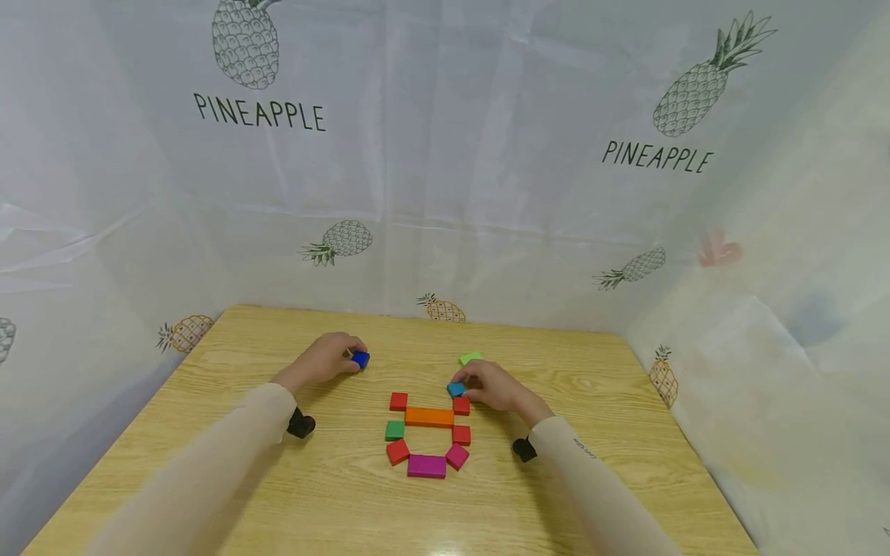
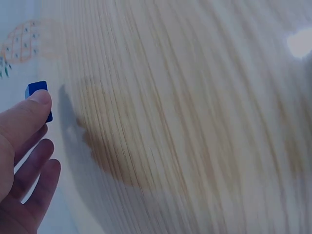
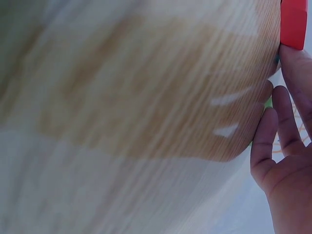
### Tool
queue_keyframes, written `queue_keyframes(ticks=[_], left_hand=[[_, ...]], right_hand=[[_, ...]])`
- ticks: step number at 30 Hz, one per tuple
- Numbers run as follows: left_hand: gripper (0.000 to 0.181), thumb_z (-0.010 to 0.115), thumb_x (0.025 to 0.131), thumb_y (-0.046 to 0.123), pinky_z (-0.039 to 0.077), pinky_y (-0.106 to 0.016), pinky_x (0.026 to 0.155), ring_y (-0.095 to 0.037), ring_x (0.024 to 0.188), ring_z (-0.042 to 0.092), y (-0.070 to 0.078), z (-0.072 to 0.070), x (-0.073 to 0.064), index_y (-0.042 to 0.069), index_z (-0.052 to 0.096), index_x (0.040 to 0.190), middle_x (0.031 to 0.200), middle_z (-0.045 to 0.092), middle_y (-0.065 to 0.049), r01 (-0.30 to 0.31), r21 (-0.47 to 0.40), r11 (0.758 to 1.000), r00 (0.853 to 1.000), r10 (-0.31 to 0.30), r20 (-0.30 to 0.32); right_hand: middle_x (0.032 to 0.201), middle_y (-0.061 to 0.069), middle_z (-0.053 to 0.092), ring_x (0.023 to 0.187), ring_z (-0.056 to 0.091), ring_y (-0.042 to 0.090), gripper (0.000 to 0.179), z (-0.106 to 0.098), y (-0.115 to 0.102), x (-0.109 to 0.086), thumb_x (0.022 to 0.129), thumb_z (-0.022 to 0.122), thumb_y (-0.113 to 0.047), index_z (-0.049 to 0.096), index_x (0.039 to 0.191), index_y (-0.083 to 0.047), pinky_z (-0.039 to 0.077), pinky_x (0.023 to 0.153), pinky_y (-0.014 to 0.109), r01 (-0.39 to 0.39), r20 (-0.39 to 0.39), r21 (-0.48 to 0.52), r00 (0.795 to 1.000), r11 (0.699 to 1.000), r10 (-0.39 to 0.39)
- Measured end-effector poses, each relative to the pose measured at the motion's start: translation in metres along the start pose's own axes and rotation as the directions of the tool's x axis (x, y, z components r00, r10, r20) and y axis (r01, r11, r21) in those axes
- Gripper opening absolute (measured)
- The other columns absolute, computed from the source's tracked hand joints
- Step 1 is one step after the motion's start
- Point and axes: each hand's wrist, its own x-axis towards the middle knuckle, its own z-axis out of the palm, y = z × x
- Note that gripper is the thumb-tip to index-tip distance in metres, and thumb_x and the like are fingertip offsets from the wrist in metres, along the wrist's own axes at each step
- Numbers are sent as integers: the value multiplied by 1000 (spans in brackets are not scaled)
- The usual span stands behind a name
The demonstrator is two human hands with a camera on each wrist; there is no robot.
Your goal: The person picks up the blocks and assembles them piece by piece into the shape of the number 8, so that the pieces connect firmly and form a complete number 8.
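Note:
My left hand (image 1: 327, 358) pinches a dark blue block (image 1: 360, 360) between thumb and fingers, over the far left of the table. In the left wrist view, the thumb lies across the face of the blue block (image 2: 37, 88). With its fingertips, my right hand (image 1: 490, 384) holds a light blue block (image 1: 455, 389) right behind the upper right red block (image 1: 461, 406) of a laid-out figure. In the right wrist view, a red block (image 3: 294, 24) is beside the thumb, and the light blue block is mostly hidden behind the fingers.
The figure includes an orange bar (image 1: 429, 418), a green block (image 1: 395, 431), a purple bar (image 1: 426, 466), a magenta block (image 1: 456, 455) and several red blocks. A lime green block (image 1: 470, 358) lies beyond my right hand. A pineapple-print sheet (image 1: 445, 154) hangs behind the wooden table (image 1: 334, 494).

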Motion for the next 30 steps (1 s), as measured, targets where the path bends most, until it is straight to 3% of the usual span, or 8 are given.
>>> queue_keyframes(ticks=[11,18,30], left_hand=[[30,79,96,9,60,-43,92,-25,102,71,38,21,13,6,74,125,118,73,-10,-112,-59,992,992,114,46],[28,78,96,7,60,-40,93,-23,101,70,54,30,20,7,74,124,119,72,-10,-117,-111,987,985,130,116],[24,77,97,4,59,-38,93,-22,99,70,63,36,27,7,76,120,114,71,-8,-177,-100,979,965,193,177]], right_hand=[[120,4,70,101,61,20,25,-1,-1,0,102,70,-5,74,126,-11,54,93,40,-15,0,12,1000,1000,15],[120,3,70,102,61,20,25,0,1,0,102,70,-5,74,126,-12,55,94,39,-9,4,13,1000,1000,9],[119,1,70,103,61,19,25,2,2,0,101,71,-4,75,125,-13,54,95,38,-36,-11,16,999,999,36]])
